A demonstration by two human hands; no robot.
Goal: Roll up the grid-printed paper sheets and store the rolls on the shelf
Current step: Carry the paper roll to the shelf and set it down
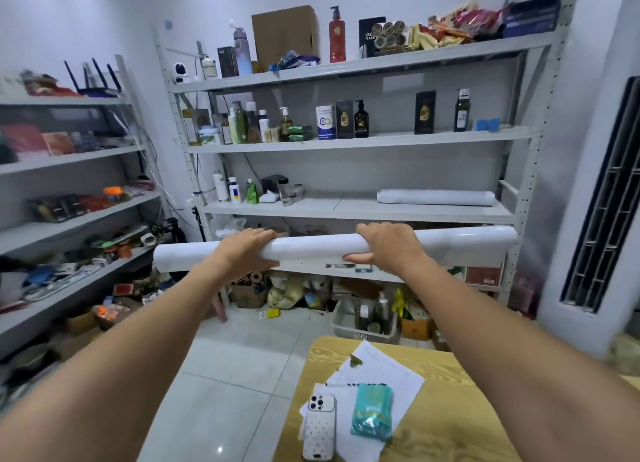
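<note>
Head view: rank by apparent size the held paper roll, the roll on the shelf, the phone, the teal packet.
1. held paper roll
2. roll on the shelf
3. phone and teal packet: look alike, unranked.
The held roll is nearer, so true sizes are unsure.

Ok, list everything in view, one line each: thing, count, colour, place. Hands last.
held roll: one, white, held level before the shelf
stored roll: one, white, third shelf board down, right side
shelf unit: one, grey, facing wall, crowded with bottles and boxes
side shelf: one, grey, left wall, cluttered
table: one, yellow wood grain, lower right
phone: one, white case, on table
packet: one, teal, on papers
papers: several, white, on table
left hand: gripping held roll
right hand: gripping held roll
</note>
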